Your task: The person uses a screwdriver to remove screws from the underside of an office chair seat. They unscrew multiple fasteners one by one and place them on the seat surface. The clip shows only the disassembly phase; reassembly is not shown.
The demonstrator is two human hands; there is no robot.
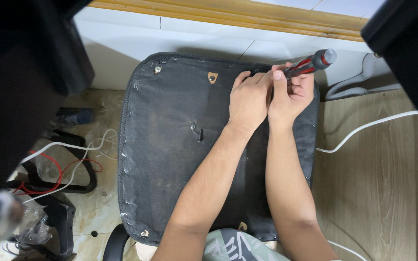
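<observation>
Head view: your right hand (293, 94) has its grip closed round the red-and-black screwdriver (310, 63), and your left hand (248, 99) is clamped beside it, both at the far-right corner of the upturned chair seat (170, 145). Looks like early going: mid bolt (197, 131) & near-left bolt (144, 234) are in place, other corners untouched, tip hidden.

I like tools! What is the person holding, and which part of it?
The right hand grips a screwdriver by its red-and-black handle; the left hand steadies beside it.

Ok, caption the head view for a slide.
Both hands, left hand and right hand, work a red-and-black screwdriver at the upturned black seat base.
</observation>
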